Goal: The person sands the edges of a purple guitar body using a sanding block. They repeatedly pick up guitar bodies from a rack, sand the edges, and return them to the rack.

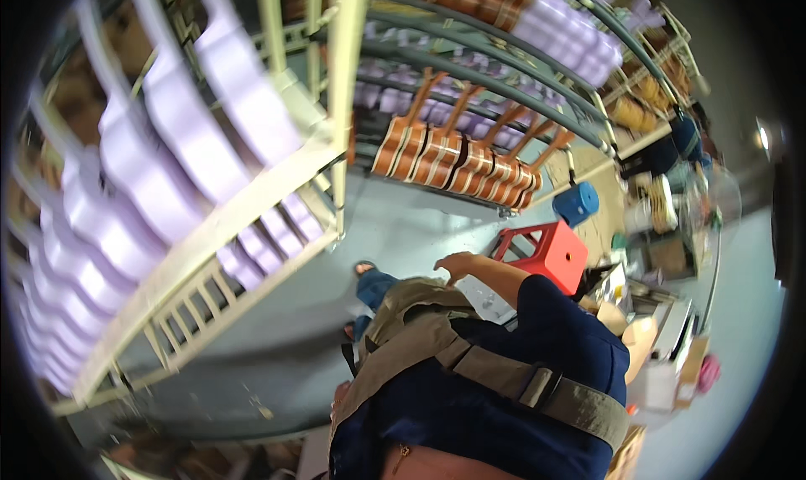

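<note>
My right hand (454, 267) hangs in front of my apron with nothing in it, its fingers loosely apart. Nearest to it stands a red plastic stool (561, 256), and the hand does not touch it. Of my left hand (341, 391) only a little shows beside the apron (411, 300); its fingers are hidden. To the left, a cream rack (252, 196) bears a row of pale lilac guitar bodies (189, 127) with necks. Ahead, several brown guitars (453, 165) stand in a row under dark rails.
A blue round container (576, 203) sits beyond the red stool. Cluttered boxes and parts (672, 329) line the right side. Higher rails (504, 48) hold more brown and lilac guitars. Grey floor (311, 312) runs between the racks and me.
</note>
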`<state>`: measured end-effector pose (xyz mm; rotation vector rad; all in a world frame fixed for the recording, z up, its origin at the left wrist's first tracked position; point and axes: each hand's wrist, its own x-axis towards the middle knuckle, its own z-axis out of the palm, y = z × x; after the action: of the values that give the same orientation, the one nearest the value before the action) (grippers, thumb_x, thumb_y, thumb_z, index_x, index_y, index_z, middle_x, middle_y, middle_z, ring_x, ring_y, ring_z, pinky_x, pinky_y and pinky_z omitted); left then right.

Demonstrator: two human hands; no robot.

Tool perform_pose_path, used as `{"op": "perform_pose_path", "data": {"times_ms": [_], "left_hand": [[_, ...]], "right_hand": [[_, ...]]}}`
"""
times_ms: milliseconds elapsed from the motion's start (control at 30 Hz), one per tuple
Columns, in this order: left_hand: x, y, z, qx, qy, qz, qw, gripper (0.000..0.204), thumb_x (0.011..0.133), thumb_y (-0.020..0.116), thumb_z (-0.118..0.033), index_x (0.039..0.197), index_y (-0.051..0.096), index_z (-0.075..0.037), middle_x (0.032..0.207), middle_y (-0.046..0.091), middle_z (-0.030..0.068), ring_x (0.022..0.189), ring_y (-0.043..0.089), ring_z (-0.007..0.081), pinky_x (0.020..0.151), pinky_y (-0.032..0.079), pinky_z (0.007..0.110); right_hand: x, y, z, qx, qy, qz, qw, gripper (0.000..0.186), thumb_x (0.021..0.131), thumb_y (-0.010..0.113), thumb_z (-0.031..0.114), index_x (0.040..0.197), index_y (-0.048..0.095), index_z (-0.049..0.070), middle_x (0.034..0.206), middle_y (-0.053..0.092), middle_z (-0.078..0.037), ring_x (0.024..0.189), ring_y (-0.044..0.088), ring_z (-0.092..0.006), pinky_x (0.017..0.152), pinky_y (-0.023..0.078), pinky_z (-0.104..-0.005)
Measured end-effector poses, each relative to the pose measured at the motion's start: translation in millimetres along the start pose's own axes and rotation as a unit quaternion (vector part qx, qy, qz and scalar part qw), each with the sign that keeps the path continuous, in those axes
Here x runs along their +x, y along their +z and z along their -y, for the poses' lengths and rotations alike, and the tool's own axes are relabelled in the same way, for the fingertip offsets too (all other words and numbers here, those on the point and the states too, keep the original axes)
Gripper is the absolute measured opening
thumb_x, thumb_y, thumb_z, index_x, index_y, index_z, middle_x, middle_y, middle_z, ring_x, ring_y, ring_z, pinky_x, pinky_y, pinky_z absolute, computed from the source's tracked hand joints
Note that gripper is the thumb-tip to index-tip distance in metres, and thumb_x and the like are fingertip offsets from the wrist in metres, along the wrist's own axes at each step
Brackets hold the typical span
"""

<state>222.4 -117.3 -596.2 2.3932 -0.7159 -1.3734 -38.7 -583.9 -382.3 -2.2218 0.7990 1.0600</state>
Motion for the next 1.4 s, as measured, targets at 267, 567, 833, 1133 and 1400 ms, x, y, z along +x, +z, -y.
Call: {"op": "perform_pose_path", "data": {"times_ms": [267, 567, 833, 1133, 1400], "left_hand": [[95.3, -56.9, -144.7, 0.037, 0.126, 0.033, 0.991, 0.038, 0.076, 0.069, -0.027, 0.104, 0.059, -0.003, 0.090, 0.063, 0.0130, 0.083, 0.059, 0.0269, 0.075, 0.048, 0.036], [161.8, -32.4, -480.7, -0.074, 0.285, 0.031, 0.955, 0.045, 0.083, 0.065, -0.028, 0.116, 0.053, 0.001, 0.097, 0.062, 0.0116, 0.089, 0.058, 0.0195, 0.080, 0.047, 0.031], [124.4, -25.3, -724.0, -0.237, 0.253, 0.106, 0.932, 0.060, 0.090, 0.053, -0.041, 0.134, 0.035, -0.004, 0.117, 0.055, 0.0133, 0.104, 0.056, 0.0222, 0.086, 0.044, 0.034], [147.9, 11.5, -891.3, -0.422, 0.140, 0.115, 0.889, 0.085, 0.085, 0.056, -0.050, 0.143, 0.006, -0.014, 0.138, 0.036, 0.0111, 0.114, 0.050, 0.0381, 0.087, 0.045, 0.052], [156.7, 44.0, -935.1, -0.438, 0.165, 0.100, 0.878, 0.065, 0.089, 0.059, -0.031, 0.131, 0.022, 0.002, 0.116, 0.048, 0.0219, 0.095, 0.060, 0.0381, 0.078, 0.055, 0.049]], "right_hand": [[-18.9, 108.9, -70.2, 0.315, 0.168, -0.219, 0.908, 0.049, 0.082, 0.056, 0.054, 0.107, 0.065, 0.013, 0.102, 0.065, -0.017, 0.098, 0.059, -0.0352, 0.086, 0.046, -0.0410], [-39.0, 76.9, -198.9, 0.459, 0.193, -0.332, 0.801, 0.046, 0.083, 0.060, 0.045, 0.103, 0.065, 0.004, 0.091, 0.067, -0.019, 0.087, 0.064, -0.0338, 0.079, 0.048, -0.0388], [-158.3, 16.4, -457.3, 0.412, 0.337, -0.769, 0.354, 0.066, 0.072, 0.077, 0.019, 0.122, 0.042, -0.005, 0.113, 0.054, -0.020, 0.103, 0.054, -0.0212, 0.082, 0.047, -0.0298], [-429.8, -69.4, -670.1, 0.419, 0.107, -0.856, 0.284, 0.078, 0.074, 0.077, 0.029, 0.129, 0.038, -0.010, 0.121, 0.051, -0.017, 0.102, 0.054, -0.0232, 0.086, 0.045, -0.0324], [-466.6, -29.9, -770.9, 0.376, 0.088, -0.889, 0.246, 0.032, 0.085, 0.067, 0.019, 0.104, 0.058, -0.005, 0.090, 0.063, -0.007, 0.078, 0.057, -0.0137, 0.072, 0.046, -0.0269]]}}
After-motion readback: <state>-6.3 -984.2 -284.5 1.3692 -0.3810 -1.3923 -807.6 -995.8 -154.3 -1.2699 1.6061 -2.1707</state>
